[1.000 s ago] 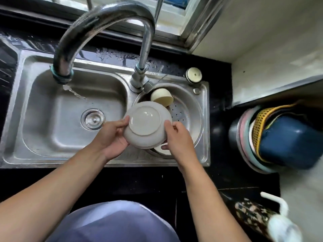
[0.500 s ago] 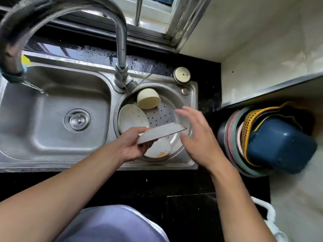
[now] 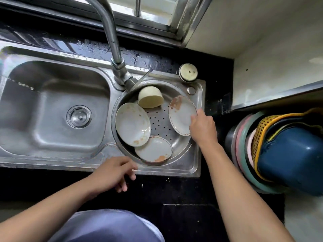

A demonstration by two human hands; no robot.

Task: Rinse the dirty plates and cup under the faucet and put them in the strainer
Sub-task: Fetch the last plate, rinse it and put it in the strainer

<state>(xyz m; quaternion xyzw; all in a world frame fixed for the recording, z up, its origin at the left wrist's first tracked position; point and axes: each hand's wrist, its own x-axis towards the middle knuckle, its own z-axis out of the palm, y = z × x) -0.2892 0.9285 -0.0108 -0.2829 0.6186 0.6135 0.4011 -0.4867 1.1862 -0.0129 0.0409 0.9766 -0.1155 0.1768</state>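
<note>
The round perforated strainer (image 3: 162, 124) sits in the right part of the steel sink. Three white plates with brown stains lean inside it: one at the left (image 3: 132, 124), one at the front (image 3: 153, 149), one at the right (image 3: 181, 114). A cream cup (image 3: 150, 99) lies on its side at the strainer's back. My right hand (image 3: 202, 126) holds the right plate by its lower edge against the strainer wall. My left hand (image 3: 113, 172) hovers over the sink's front rim, fingers loosely apart, holding nothing. The faucet (image 3: 111, 35) rises behind the strainer.
The left sink basin (image 3: 52, 109) has a round drain (image 3: 79, 116). A small round cap (image 3: 188, 72) sits at the sink's back right corner. Stacked plastic basins and a yellow basket (image 3: 279, 151) lie at the right under a shelf. Black counter runs along the front.
The plate that both hands held a second ago passed to the right side of the strainer, where my right hand now holds it. My left hand let go and drew back to the front rim.
</note>
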